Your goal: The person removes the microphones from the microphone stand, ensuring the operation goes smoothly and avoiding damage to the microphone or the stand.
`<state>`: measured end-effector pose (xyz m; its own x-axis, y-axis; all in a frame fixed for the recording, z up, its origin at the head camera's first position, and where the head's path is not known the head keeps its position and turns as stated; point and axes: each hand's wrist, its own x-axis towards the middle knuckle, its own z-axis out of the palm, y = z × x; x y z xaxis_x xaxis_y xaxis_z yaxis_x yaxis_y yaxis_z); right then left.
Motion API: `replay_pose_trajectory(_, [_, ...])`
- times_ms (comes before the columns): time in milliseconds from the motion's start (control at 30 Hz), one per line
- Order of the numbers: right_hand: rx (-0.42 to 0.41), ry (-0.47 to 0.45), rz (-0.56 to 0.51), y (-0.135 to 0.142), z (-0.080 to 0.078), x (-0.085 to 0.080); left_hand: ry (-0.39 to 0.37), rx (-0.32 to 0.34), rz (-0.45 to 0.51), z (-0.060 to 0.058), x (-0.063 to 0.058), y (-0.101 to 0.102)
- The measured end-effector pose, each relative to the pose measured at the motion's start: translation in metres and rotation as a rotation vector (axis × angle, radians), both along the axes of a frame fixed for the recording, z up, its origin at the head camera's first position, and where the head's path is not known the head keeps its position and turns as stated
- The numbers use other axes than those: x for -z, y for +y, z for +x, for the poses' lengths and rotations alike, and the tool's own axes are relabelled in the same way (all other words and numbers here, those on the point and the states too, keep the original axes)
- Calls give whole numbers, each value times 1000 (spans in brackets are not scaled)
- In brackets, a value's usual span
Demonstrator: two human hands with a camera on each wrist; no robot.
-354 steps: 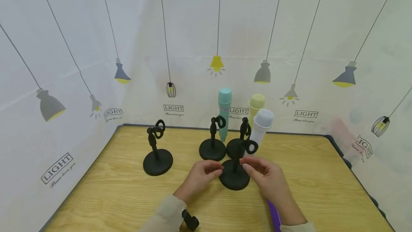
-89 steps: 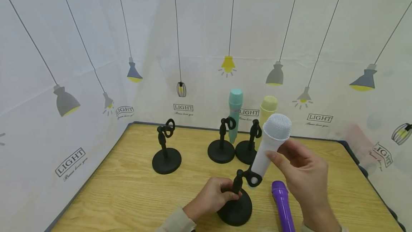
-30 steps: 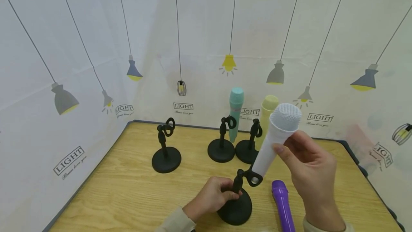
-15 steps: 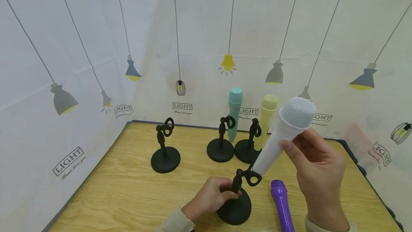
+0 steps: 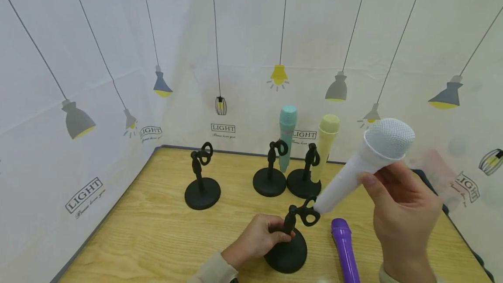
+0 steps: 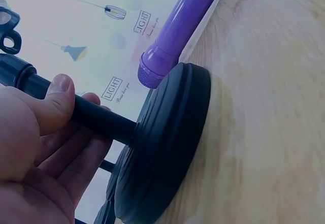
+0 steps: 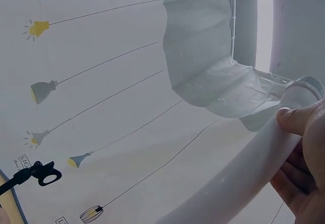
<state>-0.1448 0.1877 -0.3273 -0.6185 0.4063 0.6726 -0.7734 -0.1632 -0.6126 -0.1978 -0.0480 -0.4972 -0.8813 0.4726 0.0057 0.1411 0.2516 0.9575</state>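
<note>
My left hand [image 5: 257,239] grips the upright post of a black microphone stand [image 5: 287,254]; thumb and fingers wrap the post [image 6: 101,120] in the left wrist view. In my right hand [image 5: 408,213] is a white microphone [image 5: 349,182], pinched just below its mesh head and tilted, head up to the right. Its lower end is beside the stand's clip ring [image 5: 310,216], outside the opening; whether they touch I cannot tell. The right wrist view shows the white microphone's handle [image 7: 238,178] close up, with the thumb on it.
A purple microphone [image 5: 345,248] lies right of the held stand. Behind are two black stands [image 5: 269,182] [image 5: 303,183], with a teal microphone [image 5: 288,132] and a yellow microphone [image 5: 326,143]. Another black stand [image 5: 202,193] stands at left. A printed curtain [image 5: 243,34] encloses the table.
The white microphone has moved up and right, its lower end out of the clip ring where it was earlier. The held stand is nearer than at first; my left hand has stayed on its post lately.
</note>
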Motion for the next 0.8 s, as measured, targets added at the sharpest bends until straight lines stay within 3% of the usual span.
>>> replay_pose_trajectory(100, [-41,55,-70,1,0,1,-6,3,-3,0,0,0])
replay_pose_trajectory(200, [-40,37,-106,2,2,2,-11,5,-5,0,0,0])
replay_pose_trajectory(367, [8,-32,-100,6,8,4,14,20,25,-1,1,0])
replay_pose_trajectory(733, [-40,5,-69,16,3,24,-23,8,-1,-1,3,0])
replay_pose_trajectory(800, [-20,-22,-54,17,3,27,-28,10,2,-2,3,-1])
